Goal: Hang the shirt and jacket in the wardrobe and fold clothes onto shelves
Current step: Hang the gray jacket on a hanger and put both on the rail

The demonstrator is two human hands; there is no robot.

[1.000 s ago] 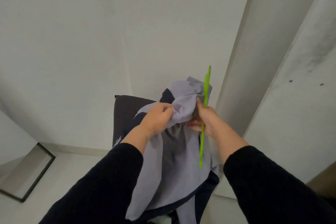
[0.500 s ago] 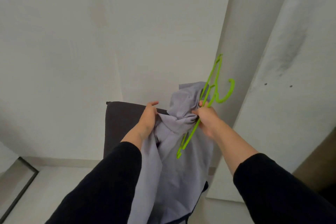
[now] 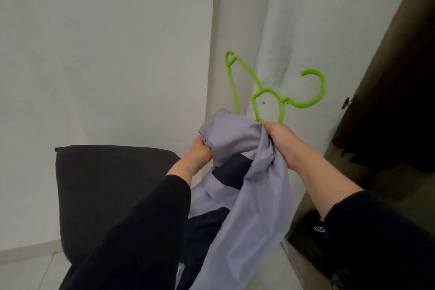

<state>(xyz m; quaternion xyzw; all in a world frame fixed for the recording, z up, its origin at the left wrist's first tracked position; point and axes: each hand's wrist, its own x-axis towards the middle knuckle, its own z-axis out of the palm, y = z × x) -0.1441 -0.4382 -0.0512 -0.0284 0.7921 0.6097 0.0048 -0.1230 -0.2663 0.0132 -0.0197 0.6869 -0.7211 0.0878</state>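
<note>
At the far left a white wall fills the background, with a pale floor below it. In front of the wall stands a dark chair, its padded back facing the camera.

The left hand, coming out of a black sleeve, reaches up just right of the chair back. Its fingers are curled into the bunched top of the jacket and grip the cloth from the left.

The jacket is lavender-grey with dark navy panels. It is held up in the air between the two hands, gathered at the top and hanging down in loose folds toward the bottom edge of the view.

A bright green hanger sticks up out of the top of the jacket, tilted, its hook curving off to the right. Its lower part is hidden inside the cloth.

The right hand is closed around the hanger's lower part together with a fold of the jacket.

At the far right stands the dark brown door of the wardrobe, with dark clothing hanging beside it.
</note>
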